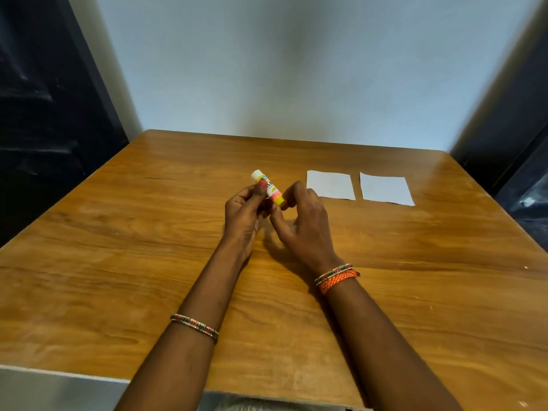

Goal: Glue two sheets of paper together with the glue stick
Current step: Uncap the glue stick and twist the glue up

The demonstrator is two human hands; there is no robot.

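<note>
While both hands work above the middle of the brown wood-grain table [118, 262], the small white glue stick with pink label and yellow base [268, 188] is held off the surface, tilted, white cap end up and away to the left, yellow end down toward the right. Left hand [246, 209] curled round the barrel, thumb across the label. Right hand [302, 221] pinches the yellow base, fingers bent; probably about to twist it or pull the stick free of its cap, cannot tell which. Two white square paper sheets [330, 185] [387, 189] lie flat, side by side with a narrow gap, beyond and to the right of the hands; right hand nearer. Bare tabletop between hands and sheets; far table edge close behind the sheets
</note>
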